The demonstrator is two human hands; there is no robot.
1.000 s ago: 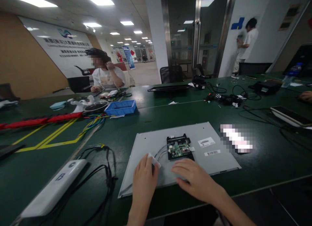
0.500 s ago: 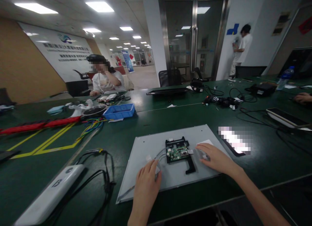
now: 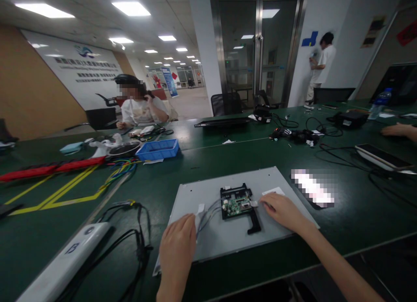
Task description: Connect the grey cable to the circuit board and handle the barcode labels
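Observation:
A flat light-grey panel (image 3: 224,245) lies on the table before me. On its middle sits a black plastic bracket (image 3: 255,224) carrying a green circuit board (image 3: 235,206). Thin grey cables (image 3: 206,217) run leftward from the board to my left hand (image 3: 177,241). That hand is closed at the panel's left side, its fingertips hidden, beside a white strip of tape (image 3: 200,208). My right hand (image 3: 282,210) has its fingers pinched just right of the board, close to a small pale tab (image 3: 254,203). Whatever lies between its fingertips is too small to tell.
A phone with a blurred screen (image 3: 312,187) lies right of the panel. To the left are a white power strip (image 3: 65,263) and black cords (image 3: 140,245). A blue bin (image 3: 158,150) stands farther back. Two people are beyond the table; another person's hand (image 3: 399,130) shows at right.
My left hand has moved left, uncovering more of the grey cables and the white tape strip. My right hand has shifted slightly left toward the board, its fingers closing together.

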